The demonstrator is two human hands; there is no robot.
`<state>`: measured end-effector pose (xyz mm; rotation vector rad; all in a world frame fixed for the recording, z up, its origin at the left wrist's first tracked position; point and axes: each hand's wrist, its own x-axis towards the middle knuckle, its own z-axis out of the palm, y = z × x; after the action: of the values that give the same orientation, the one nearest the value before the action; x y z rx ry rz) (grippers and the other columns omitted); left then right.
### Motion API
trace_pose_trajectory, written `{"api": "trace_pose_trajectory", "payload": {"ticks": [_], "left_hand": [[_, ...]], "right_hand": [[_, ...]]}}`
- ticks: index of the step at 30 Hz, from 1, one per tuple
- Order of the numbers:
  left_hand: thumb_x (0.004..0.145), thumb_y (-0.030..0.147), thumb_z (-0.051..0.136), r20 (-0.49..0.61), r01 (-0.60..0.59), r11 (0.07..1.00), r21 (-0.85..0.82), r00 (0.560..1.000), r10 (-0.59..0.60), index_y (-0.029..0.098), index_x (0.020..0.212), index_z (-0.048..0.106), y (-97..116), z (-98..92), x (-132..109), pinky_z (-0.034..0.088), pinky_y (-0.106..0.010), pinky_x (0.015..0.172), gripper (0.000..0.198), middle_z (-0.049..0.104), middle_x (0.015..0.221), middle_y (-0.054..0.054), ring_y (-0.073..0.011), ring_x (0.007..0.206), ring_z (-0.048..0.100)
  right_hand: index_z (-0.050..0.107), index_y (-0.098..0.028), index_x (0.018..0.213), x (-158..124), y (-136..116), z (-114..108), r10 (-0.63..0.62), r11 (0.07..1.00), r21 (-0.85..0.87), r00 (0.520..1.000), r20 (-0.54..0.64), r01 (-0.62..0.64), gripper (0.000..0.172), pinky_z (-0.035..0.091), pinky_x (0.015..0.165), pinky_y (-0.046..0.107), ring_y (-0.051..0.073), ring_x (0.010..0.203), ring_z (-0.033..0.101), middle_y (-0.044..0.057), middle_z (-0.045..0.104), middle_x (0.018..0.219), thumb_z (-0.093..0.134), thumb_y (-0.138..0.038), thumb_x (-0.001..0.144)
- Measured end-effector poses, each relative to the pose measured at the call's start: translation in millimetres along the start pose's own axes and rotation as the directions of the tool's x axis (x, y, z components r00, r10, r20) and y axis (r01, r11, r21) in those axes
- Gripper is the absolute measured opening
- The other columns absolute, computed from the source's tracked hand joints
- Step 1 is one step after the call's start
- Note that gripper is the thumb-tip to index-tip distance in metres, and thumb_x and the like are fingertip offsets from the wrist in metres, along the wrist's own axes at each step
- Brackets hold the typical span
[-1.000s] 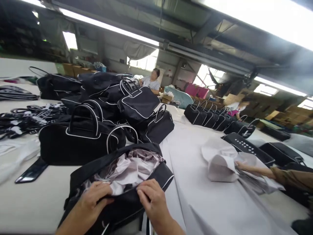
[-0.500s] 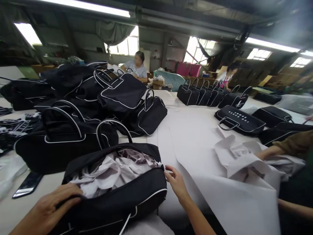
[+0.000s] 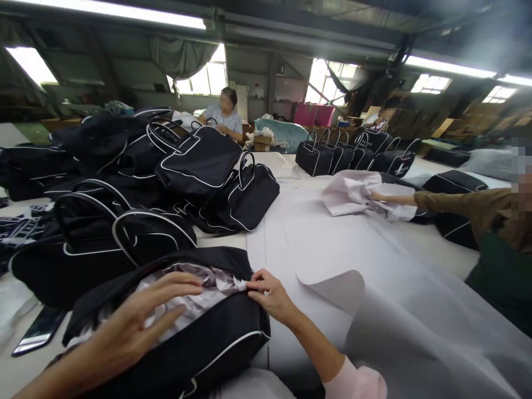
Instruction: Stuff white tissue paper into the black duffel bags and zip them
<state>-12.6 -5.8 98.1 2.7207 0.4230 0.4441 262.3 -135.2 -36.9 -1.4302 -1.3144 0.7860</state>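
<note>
A black duffel bag [image 3: 226,327] with white piping lies unzipped in front of me, its top gaping. Crumpled white tissue paper [image 3: 193,307] fills it. Above the paper is my left hand [image 3: 137,318], open, fingers apart, hiding part of the opening. My right hand [image 3: 270,296] pinches the right end of the bag's zip opening, where a bit of the paper shows at the fingertips; whether a zip pull is between them is too small to see. One white-edged handle [image 3: 155,213] stands up behind the opening.
More black bags [image 3: 203,155] are heaped behind and left, with others in a row [image 3: 316,158] farther back. A phone [image 3: 39,331] lies at left. White paper sheets [image 3: 324,244] cover the table at right, where a co-worker's hand [image 3: 376,197] holds crumpled paper [image 3: 353,191].
My left hand has left the bag's near edge and moved over the paper. My right hand has closed on the zip end. The co-worker's crumpled paper has moved farther back.
</note>
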Motion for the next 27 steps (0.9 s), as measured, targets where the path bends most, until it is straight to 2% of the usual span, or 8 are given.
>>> {"api": "trace_pose_trajectory", "payload": {"ticks": [2, 5, 9, 16, 19, 22, 24, 27], "left_hand": [[0.098, 0.024, 0.047, 0.148, -0.148, 0.988, 0.034, 0.979, 0.142, 0.032, 0.139, 0.049, 15.4, 26.4, 40.5, 0.048, -0.031, 0.105, 0.041, 0.053, 0.142, -0.003, -0.0193, 0.130, 0.051], [0.095, 0.022, 0.052, 0.233, -0.375, 0.909, 0.183, 0.915, 0.330, 0.028, 0.133, 0.054, 11.9, 84.2, 76.0, 0.032, -0.053, 0.115, 0.039, 0.058, 0.135, -0.005, -0.0279, 0.133, 0.046], [0.094, 0.017, 0.053, 0.252, -0.374, 0.892, 0.253, 0.916, 0.312, 0.022, 0.114, 0.063, -6.8, 130.3, 81.0, 0.028, -0.048, 0.115, 0.023, 0.068, 0.107, -0.005, -0.0228, 0.113, 0.057], [0.099, 0.020, 0.048, 0.102, -0.384, 0.893, 0.234, 0.923, 0.370, 0.023, 0.106, 0.064, -25.5, 118.9, 66.0, 0.009, -0.036, 0.118, 0.018, 0.071, 0.105, 0.005, -0.0157, 0.123, 0.050], [0.098, 0.022, 0.049, 0.127, -0.375, 0.895, 0.243, 0.927, 0.354, 0.022, 0.106, 0.064, -32.2, 122.8, 63.0, 0.006, -0.037, 0.118, 0.017, 0.071, 0.108, 0.003, -0.0168, 0.127, 0.048], [0.097, 0.022, 0.053, 0.175, -0.342, 0.914, 0.220, 0.935, 0.308, 0.023, 0.103, 0.065, -34.1, 127.0, 62.7, 0.008, -0.040, 0.118, 0.014, 0.071, 0.105, 0.002, -0.0177, 0.127, 0.048], [0.096, 0.021, 0.054, 0.184, -0.330, 0.923, 0.195, 0.937, 0.296, 0.024, 0.104, 0.065, -33.4, 126.6, 62.8, 0.010, -0.039, 0.118, 0.014, 0.071, 0.105, 0.003, -0.0173, 0.127, 0.049], [0.095, 0.017, 0.054, 0.186, -0.326, 0.930, 0.173, 0.938, 0.294, 0.024, 0.104, 0.065, -31.4, 122.5, 62.2, 0.013, -0.038, 0.117, 0.016, 0.071, 0.104, 0.003, -0.0173, 0.126, 0.050]], "right_hand": [[0.069, -0.020, 0.106, -4.6, 9.5, 7.3, 0.029, 1.000, 0.003, 0.999, 0.038, -0.029, 0.034, 0.046, 0.072, 0.027, 0.013, 0.079, 0.055, 0.004, 0.054, 0.104, 0.059, -0.005, 0.077], [0.060, -0.016, 0.110, -12.2, 30.1, 13.8, 0.033, 0.998, -0.056, 0.999, -0.024, -0.034, 0.038, 0.047, 0.075, 0.030, 0.014, 0.079, 0.054, 0.006, 0.055, 0.106, 0.053, -0.001, 0.076], [0.055, -0.019, 0.119, -13.6, 40.7, 12.8, 0.016, 0.986, -0.167, 0.999, -0.049, -0.024, 0.050, 0.048, 0.082, 0.030, 0.014, 0.081, 0.054, 0.005, 0.057, 0.112, 0.046, 0.003, 0.074], [0.065, -0.016, 0.098, 5.2, 25.4, 15.8, -0.059, 0.859, -0.510, 0.998, -0.003, 0.049, 0.030, 0.047, 0.080, 0.028, 0.017, 0.084, 0.055, 0.007, 0.058, 0.098, 0.041, -0.004, 0.086], [0.063, -0.016, 0.084, 15.5, 24.6, 11.8, -0.041, 0.839, -0.542, 0.999, 0.022, 0.046, 0.022, 0.044, 0.075, 0.028, 0.016, 0.076, 0.050, 0.006, 0.056, 0.090, 0.045, -0.003, 0.080], [0.059, -0.017, 0.072, 24.8, 30.2, 3.4, 0.142, 0.980, -0.142, 0.990, -0.010, -0.142, 0.017, 0.040, 0.068, 0.025, 0.012, 0.068, 0.045, 0.000, 0.052, 0.078, 0.054, -0.002, 0.065], [0.057, -0.017, 0.071, 27.7, 37.7, 0.3, 0.313, 0.934, 0.166, 0.949, 0.036, -0.315, 0.012, 0.038, 0.059, 0.024, 0.011, 0.060, 0.044, -0.002, 0.049, 0.069, 0.054, -0.010, 0.062], [0.050, -0.019, 0.079, 25.9, 51.7, 1.7, 0.394, 0.847, 0.332, 0.910, 0.131, -0.414, 0.013, 0.036, 0.053, 0.022, 0.009, 0.055, 0.043, -0.005, 0.046, 0.065, 0.052, -0.021, 0.067]]}}
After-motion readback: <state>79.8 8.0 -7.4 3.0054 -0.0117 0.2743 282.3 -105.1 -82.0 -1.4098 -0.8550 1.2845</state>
